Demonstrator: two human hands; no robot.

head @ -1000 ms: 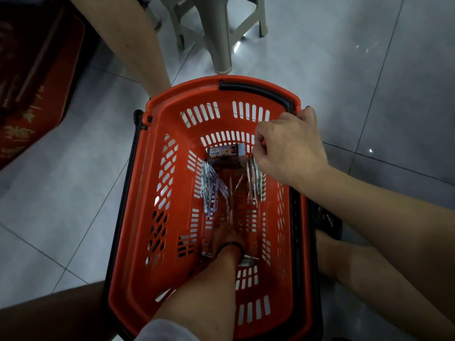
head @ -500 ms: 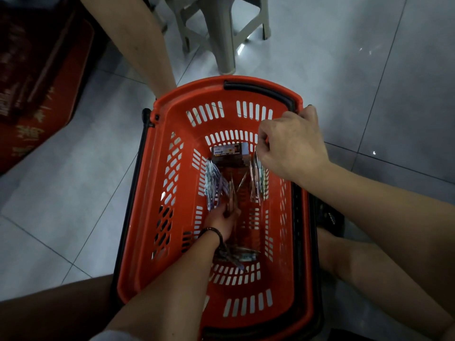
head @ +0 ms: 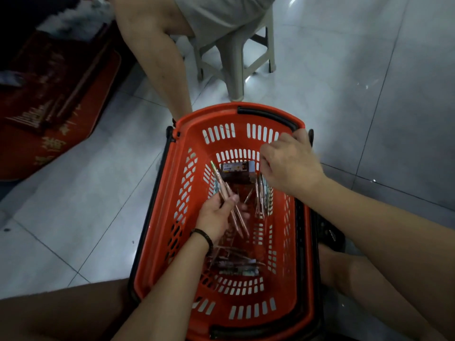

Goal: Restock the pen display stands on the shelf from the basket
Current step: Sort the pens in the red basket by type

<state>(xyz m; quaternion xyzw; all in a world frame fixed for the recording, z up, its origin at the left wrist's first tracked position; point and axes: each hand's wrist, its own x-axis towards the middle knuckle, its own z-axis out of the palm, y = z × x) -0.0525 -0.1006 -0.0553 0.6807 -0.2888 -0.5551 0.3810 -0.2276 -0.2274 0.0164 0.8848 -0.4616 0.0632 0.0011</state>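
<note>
An orange shopping basket [head: 157,232] stands on the tiled floor between my knees. Inside it, my left hand [head: 216,215] is shut on a small bunch of pens [head: 230,198], their tips pointing up and to the far left. My right hand [head: 290,166] is over the basket's far right rim, fingers curled on a second bunch of pens [head: 262,193] hanging below it. A small dark box [head: 235,169] lies at the basket's far end. More packaged pens [head: 236,265] lie on the basket floor near me.
Another person's bare leg [head: 157,57] stands just beyond the basket's far left corner, beside a pale plastic stool [head: 236,57]. A red mat [head: 49,114] lies at the left. Grey floor tiles surround the basket. No shelf or display stand is in view.
My left hand has risen from the basket floor, lifting a bunch of pens toward the far left. The right hand stayed at the far right rim. The view tilted up.
</note>
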